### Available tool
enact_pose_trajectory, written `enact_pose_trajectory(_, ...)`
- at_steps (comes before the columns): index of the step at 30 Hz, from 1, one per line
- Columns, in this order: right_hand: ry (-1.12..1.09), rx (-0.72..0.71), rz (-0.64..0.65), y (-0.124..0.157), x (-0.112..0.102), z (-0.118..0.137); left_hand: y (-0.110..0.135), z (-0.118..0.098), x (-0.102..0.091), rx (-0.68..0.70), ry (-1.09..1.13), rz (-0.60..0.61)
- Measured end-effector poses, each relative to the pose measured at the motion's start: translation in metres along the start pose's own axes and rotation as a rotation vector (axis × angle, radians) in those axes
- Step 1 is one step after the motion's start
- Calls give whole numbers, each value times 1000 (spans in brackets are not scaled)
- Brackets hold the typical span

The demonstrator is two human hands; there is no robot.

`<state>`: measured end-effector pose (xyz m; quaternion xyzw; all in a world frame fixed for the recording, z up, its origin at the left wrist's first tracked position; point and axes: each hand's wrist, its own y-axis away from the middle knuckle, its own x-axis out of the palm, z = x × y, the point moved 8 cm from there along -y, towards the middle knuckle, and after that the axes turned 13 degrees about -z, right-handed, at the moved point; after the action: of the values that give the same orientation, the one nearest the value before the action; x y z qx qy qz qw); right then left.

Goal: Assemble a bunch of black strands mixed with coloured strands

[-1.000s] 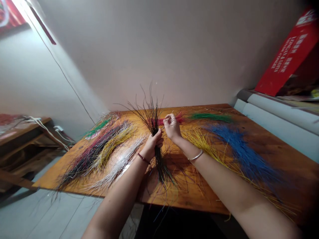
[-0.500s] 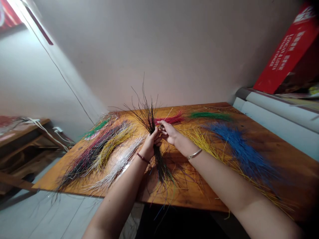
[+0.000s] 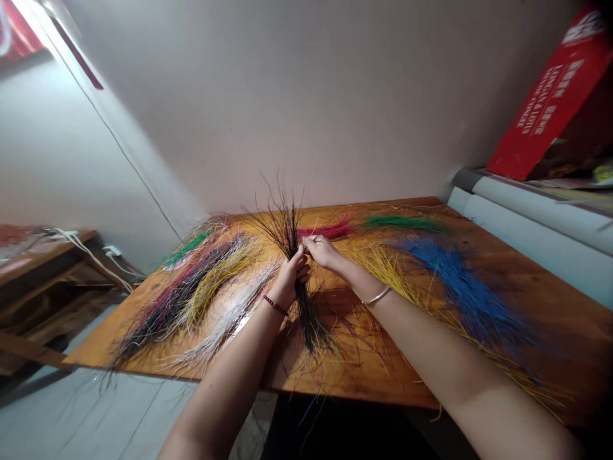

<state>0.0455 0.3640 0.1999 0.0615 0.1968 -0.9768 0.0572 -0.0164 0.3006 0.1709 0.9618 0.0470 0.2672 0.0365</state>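
Observation:
My left hand point(image 3: 291, 278) is wrapped round the middle of an upright bundle of dark wires point(image 3: 286, 233), thin and mostly black. Its loose tips fan out above the fist, and the lower ends spread toward the table, with a few green, yellow and blue strands among them. Right beside the left thumb, my right hand point(image 3: 322, 250) is closed in a pinch at the bundle's side. A thin light strand seems to stick up by its fingers, but what exactly it pinches is too small to tell.
The wooden table point(image 3: 354, 377) bears sorted wire heaps: white wires point(image 3: 234, 313), yellow wires point(image 3: 387, 271), blue wires point(image 3: 460, 287), green wires point(image 3: 402, 222), red wires point(image 3: 330, 228) and a mixed dark pile point(image 3: 182, 294). A red box point(image 3: 550, 96) stands at the right.
My right hand has shifted slightly and its fingers have closed further. The long light strand by it now shows less, and the tall tips above the bundle stand lower.

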Motion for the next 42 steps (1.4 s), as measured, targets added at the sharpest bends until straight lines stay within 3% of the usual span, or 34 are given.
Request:
enact_pose_trajectory(6,283,-197,1,6,-5,19,-5,-2,-8,100,-88,-102)
enact_pose_trajectory(13,564,-260,-26,9,-16,32,-6,-2,-8,84,-30,-85)
enact_pose_trajectory(23,486,-397,-57,0,-41,54,3,-6,4,29,-14,40)
enact_pose_trajectory(26,397,-346,-107,-3,-48,52,3,-7,2,26,-25,30)
enact_pose_trajectory(29,261,-197,-145,-4,-43,37,1,-6,-2,31,-49,5)
enact_pose_trajectory(36,-75,132,8,6,9,-4,-5,-2,-9,56,-59,-38)
enact_pose_trajectory(39,-119,127,10,5,13,-7,-5,-2,-8,67,-51,-29)
enact_pose_trajectory(42,-84,30,13,3,10,-3,-4,-2,-6,58,-34,-36)
